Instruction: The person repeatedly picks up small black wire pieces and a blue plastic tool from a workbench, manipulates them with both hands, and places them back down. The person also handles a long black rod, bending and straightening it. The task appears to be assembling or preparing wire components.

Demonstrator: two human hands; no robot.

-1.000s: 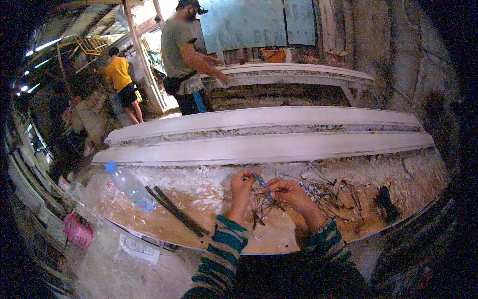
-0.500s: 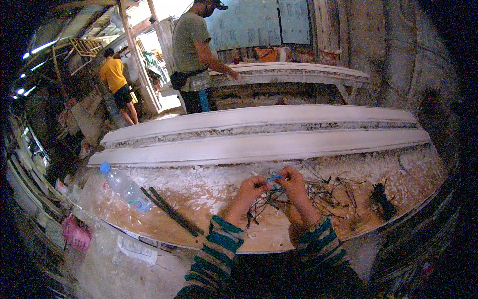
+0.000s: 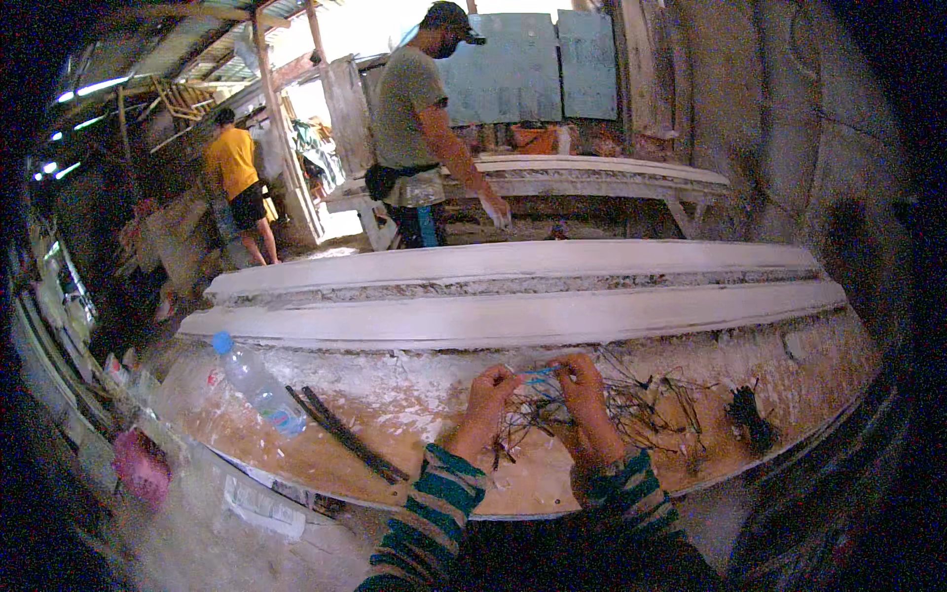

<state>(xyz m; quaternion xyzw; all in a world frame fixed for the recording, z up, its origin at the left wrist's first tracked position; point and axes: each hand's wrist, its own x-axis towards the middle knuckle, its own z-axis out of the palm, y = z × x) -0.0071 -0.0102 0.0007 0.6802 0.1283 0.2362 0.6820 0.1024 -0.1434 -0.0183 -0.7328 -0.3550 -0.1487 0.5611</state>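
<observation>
A thin blue strand stretches between my two hands above the workbench. My left hand pinches its left end, and my right hand pinches the other side; what exactly lies between the fingertips is too small to tell. Beneath and to the right of them spreads a tangle of thin dark wire-like strands. Farther right is a bunched black bundle. Two dark ridged rods lie side by side, left of my left hand.
A clear plastic bottle with a blue cap lies at the left. Behind my hands run two long white boards. Beyond them, a person in a grey shirt stands by another bench. A pink basket sits on the floor.
My hands have moved slightly apart, so more of the blue strand shows between them. The person in grey has lowered an arm and shifted right; the whole view has tilted up somewhat.
</observation>
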